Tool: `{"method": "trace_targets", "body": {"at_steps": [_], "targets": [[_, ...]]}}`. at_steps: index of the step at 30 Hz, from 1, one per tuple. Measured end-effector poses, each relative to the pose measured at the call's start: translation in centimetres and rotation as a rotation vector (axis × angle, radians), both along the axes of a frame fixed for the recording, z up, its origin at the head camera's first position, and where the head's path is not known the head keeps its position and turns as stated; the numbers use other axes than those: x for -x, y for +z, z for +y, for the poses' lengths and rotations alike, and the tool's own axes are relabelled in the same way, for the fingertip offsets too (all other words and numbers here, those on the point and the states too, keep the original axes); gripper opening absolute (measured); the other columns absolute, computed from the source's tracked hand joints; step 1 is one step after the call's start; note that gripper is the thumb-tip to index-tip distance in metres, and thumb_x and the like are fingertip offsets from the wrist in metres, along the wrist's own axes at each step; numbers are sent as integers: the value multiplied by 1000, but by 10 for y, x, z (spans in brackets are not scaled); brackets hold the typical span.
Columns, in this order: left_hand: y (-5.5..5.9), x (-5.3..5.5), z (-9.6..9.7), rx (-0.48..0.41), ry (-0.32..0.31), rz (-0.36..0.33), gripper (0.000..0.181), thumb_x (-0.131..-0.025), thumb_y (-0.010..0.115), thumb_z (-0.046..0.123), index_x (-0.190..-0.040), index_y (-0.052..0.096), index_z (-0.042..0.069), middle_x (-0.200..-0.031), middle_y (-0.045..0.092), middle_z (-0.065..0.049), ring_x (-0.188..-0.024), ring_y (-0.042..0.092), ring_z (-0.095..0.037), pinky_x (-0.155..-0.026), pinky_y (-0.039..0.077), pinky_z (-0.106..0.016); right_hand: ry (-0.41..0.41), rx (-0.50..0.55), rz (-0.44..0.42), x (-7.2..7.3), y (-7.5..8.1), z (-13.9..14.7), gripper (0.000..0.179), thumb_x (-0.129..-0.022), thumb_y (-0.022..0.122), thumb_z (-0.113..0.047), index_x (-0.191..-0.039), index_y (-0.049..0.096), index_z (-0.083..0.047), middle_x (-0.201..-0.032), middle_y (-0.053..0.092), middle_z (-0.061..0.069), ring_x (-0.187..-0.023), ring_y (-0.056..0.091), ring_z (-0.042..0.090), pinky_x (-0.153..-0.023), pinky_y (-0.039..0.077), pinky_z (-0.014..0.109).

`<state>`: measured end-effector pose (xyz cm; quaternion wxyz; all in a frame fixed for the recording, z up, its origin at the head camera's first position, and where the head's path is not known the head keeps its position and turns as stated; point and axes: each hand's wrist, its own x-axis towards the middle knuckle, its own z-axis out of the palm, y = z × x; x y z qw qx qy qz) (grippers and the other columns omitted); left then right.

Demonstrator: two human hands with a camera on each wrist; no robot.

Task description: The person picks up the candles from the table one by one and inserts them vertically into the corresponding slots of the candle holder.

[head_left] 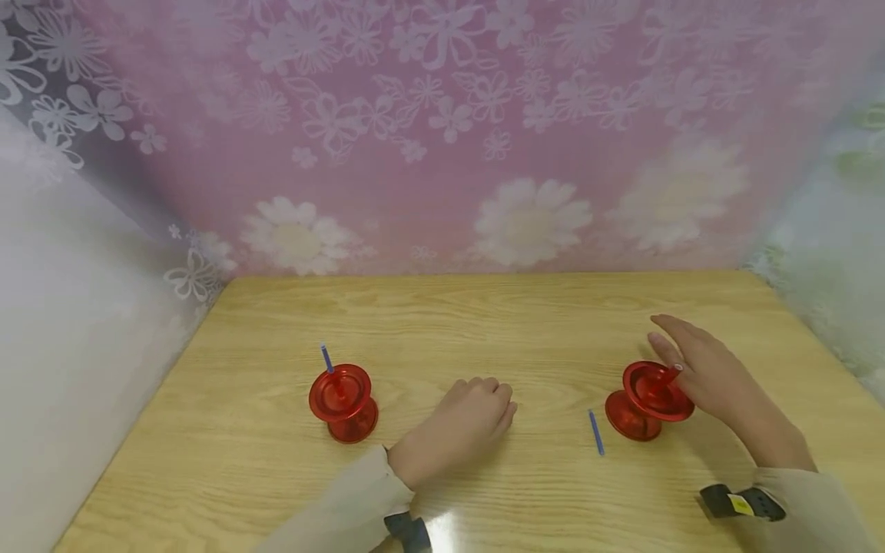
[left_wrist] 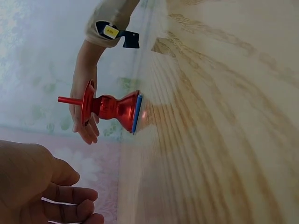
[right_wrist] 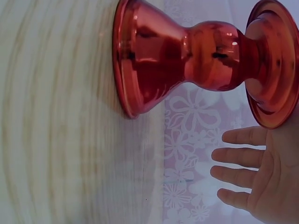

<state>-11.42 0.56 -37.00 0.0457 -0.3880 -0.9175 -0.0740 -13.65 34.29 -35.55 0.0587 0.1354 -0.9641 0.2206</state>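
Note:
Two shiny red candlesticks, each with a wide dish and a thin upright tube, stand on the table. The left candlestick (head_left: 340, 393) has a thin blue stick (head_left: 326, 358) standing in its tube. Beside the right candlestick (head_left: 638, 418) my right hand (head_left: 715, 380) hovers with fingers extended, holding nothing; the right wrist view shows that candlestick (right_wrist: 212, 55) close up, and whether hand and dish touch I cannot tell. Another blue stick (head_left: 596, 432) lies just left of its base. Between the candlesticks, my left hand (head_left: 470, 415) has loosely bent fingers and holds nothing.
The wooden table (head_left: 442, 322) reaches back to a pink flowered backdrop (head_left: 415, 153). Pale panels flank it on the left (head_left: 83, 307) and right. Dark straps (head_left: 743, 503) sit over both sleeves.

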Motion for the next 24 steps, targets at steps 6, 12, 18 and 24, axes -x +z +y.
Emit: {"method": "trace_targets", "body": {"at_steps": [6,12,18,24], "targets": [[2,-3,24,54,-25,-52,24,-103,46,25,-91,63,12,-76,57,3,-66,54,-9,-56,41,-22,5,5,5,-2,-2,5,50,-106,39,-25,-140,36,10,-138,37,39,-121,34,61,-96,26,72],[2,-7,45,115,25,-65,26,-103,44,30,-96,63,14,-81,59,4,-70,55,-8,-58,44,-21,24,2,-6,3,-1,-1,51,-106,40,-26,-141,35,12,-138,37,39,-121,34,60,-95,28,72],[0,-9,70,102,63,-25,27,-103,45,29,-86,62,15,-73,56,5,-59,51,-6,-47,40,-19,7,-17,-35,2,0,-3,56,-106,38,-28,-143,29,13,-139,34,40,-121,31,62,-95,26,73],[0,-14,96,156,128,-70,22,-98,53,30,-81,60,16,-69,53,6,-56,49,-6,-42,39,-21,-3,-25,-59,1,0,1,58,-107,32,-28,-145,24,15,-141,29,41,-121,24,67,-98,20,74]]}}
